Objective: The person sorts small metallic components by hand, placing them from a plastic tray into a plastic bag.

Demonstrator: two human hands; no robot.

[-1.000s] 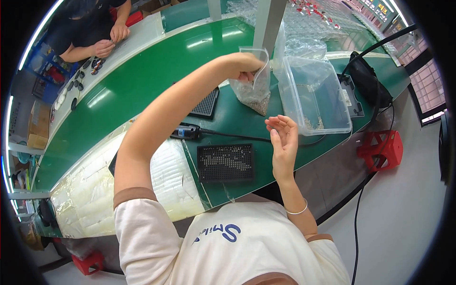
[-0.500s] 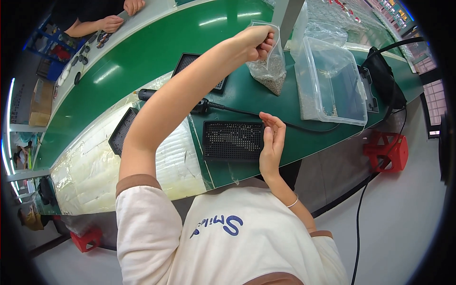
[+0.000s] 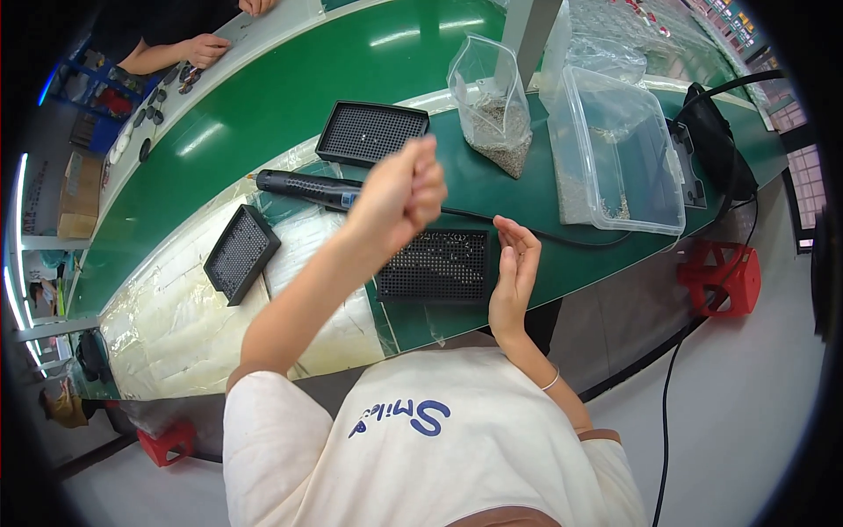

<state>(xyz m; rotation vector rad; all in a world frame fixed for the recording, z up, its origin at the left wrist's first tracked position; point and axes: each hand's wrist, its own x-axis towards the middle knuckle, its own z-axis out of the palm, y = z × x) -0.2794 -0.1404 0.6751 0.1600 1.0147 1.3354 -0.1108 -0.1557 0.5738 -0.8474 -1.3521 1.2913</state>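
The left hand (image 3: 399,191) was bunched into a fist above the grid tray (image 3: 436,264); whether it pinched screws could not be told. The right hand (image 3: 514,270) stood open, cupped, touching the tray's right edge. This looked like loading small parts into the tray's holes. The next move would likely call for loosening the fist over the grid. The bag (image 3: 493,105), clear and floppy, held grey screws behind, apart.
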